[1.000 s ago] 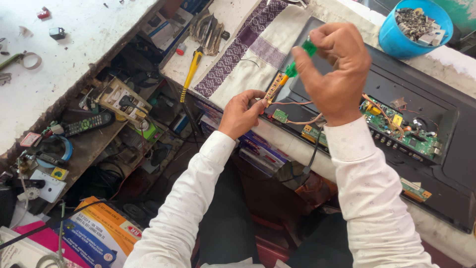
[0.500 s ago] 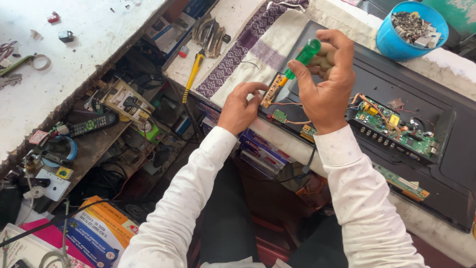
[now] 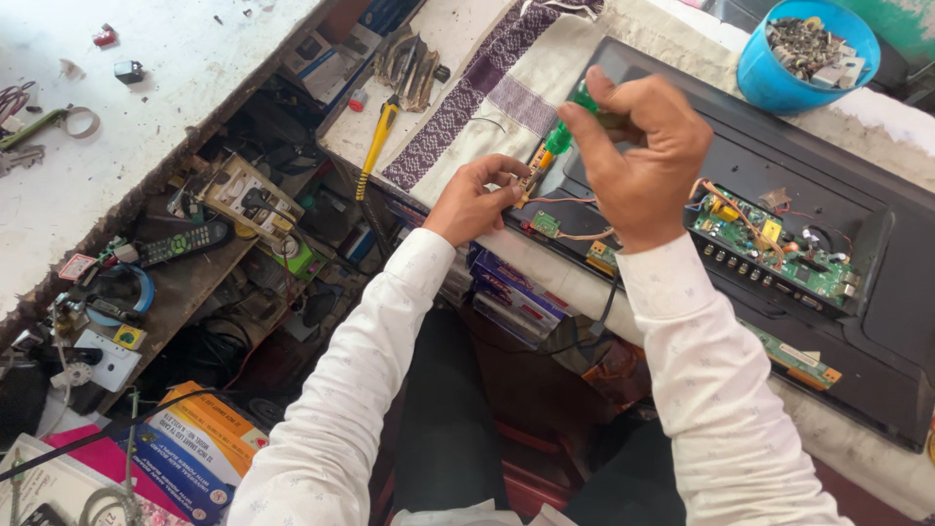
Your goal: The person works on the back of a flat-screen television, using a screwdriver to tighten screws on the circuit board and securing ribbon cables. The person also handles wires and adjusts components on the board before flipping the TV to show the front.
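Note:
My right hand (image 3: 638,156) is shut on the green and orange handle of a screwdriver (image 3: 557,142), held tilted with its tip down to the left. My left hand (image 3: 475,198) pinches the lower end of the screwdriver's shaft near a small green circuit board (image 3: 545,224) with orange wires. Both hands hover over the edge of an opened black television back (image 3: 877,253), which carries a larger green circuit board (image 3: 779,248).
A blue bowl of small parts (image 3: 804,49) stands at the back right. A purple and white cloth (image 3: 487,107), a yellow-handled tool (image 3: 377,146) and pliers (image 3: 409,63) lie on the bench. A remote control (image 3: 180,244), boxes and clutter fill the lower shelf at left.
The view has shifted slightly. My right hand has turned on the screwdriver handle, and my left hand has stayed at its tip.

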